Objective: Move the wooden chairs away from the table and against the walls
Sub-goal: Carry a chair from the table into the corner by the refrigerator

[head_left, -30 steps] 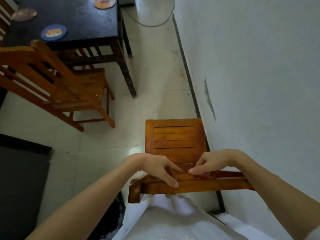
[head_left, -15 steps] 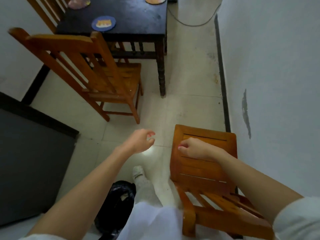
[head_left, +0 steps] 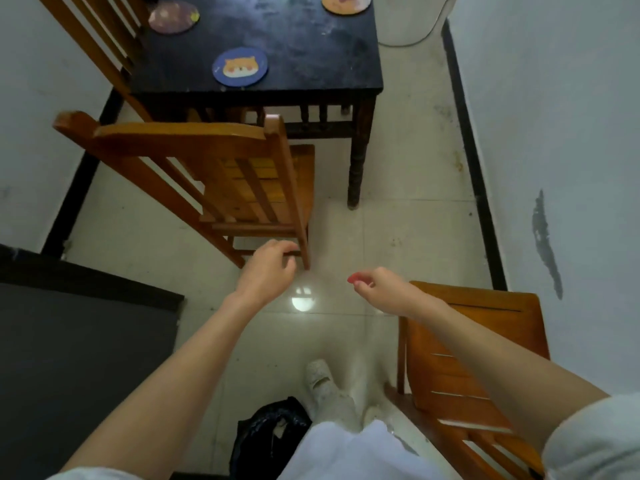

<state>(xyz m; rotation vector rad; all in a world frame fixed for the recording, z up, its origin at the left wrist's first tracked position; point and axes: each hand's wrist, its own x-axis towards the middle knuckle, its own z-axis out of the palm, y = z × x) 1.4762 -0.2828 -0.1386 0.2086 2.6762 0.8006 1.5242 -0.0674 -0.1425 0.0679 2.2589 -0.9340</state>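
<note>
**A:** ok so where are the hands at? holding anything?

**B:** nope, both empty. The left hand [head_left: 268,271] hangs in the air with its fingers loosely curled, just short of the back leg of the chair at the table [head_left: 221,174]. Can't tell if a fingertip touches the lower rung or just overlaps it from this angle. The right hand [head_left: 375,289] is also in the air, fingers bent in a loose curl, gripping nothing.

**A:** and the chairs?

**B:** That one chair sits ahead of the left hand, seat tucked part way under the dark table [head_left: 311,57], back toward the person. A second one, the chair by the wall [head_left: 450,368], is under the right forearm, right beside the white wall [head_left: 554,133] on that side. A third chair [head_left: 93,36] is further ahead and left of the left hand, at the table's far left side.

**A:** anything on the table?

**B:** three round coasters, the nearest a blue coaster [head_left: 240,66] with a cartoon animal on it. Also a black bag [head_left: 266,434] on the floor below the left arm, near the person's feet.
</note>
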